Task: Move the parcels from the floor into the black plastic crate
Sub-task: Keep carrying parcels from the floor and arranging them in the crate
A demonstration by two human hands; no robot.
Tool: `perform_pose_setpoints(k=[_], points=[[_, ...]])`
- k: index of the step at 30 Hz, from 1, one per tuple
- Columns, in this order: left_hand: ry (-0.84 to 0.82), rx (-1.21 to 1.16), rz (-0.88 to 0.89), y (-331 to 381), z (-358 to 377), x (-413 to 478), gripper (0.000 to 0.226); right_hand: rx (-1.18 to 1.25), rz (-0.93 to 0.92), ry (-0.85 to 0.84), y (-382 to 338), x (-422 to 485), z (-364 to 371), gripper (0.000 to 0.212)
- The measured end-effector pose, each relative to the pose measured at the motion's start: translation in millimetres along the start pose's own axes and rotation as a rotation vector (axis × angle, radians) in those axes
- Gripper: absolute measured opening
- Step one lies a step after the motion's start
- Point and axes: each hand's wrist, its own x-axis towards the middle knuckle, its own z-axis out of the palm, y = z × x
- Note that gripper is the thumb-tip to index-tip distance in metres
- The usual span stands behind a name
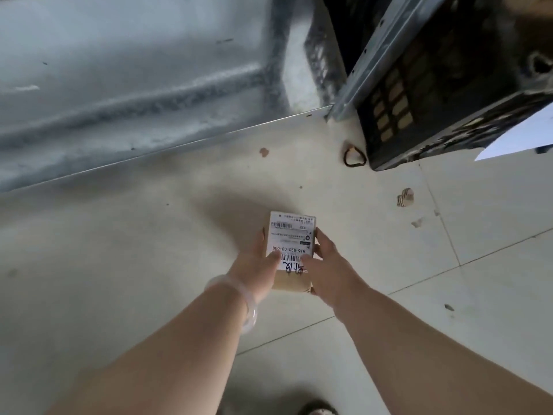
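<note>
A small brown cardboard parcel (291, 238) with a white shipping label on top is at the middle of the view, over the pale tiled floor. My left hand (257, 262) grips its left side, thumb on the label. My right hand (324, 262) grips its right side, thumb also on the label. Whether the parcel rests on the floor or is lifted I cannot tell. The black plastic crate (449, 115) with lattice walls stands at the upper right, beyond the parcel; brown shapes show through its side.
A grey metal shelf surface (119, 85) fills the upper left, its upright post (356, 85) beside the crate. A dark loop of band (354, 157) and cardboard scraps (405, 197) lie on the floor. A white sheet (517, 136) pokes in at the right edge.
</note>
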Motion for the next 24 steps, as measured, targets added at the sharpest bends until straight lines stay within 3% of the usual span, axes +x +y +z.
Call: perform_pose_setpoints(k=[8, 14, 19, 24], points=[[0.078, 0.028, 0.094, 22.7, -33.4, -93.6, 0.051, 0.170, 0.144, 0.028, -41.6, -108.8, -22.4, 0.026], [0.021, 0.023, 0.232, 80.1, -111.5, -225.9, 0.036, 0.061, 0.115, -0.116, -119.6, -229.8, -43.0, 0.033], [0.088, 0.286, 0.266, 151.7, -184.7, -347.8, 0.044, -0.198, -0.171, -0.248, -228.8, -327.6, -59.7, 0.070], [0.102, 0.469, 0.353, 204.7, -229.6, -476.7, 0.044, -0.517, -0.430, -0.509, -311.5, -443.9, -53.8, 0.062]])
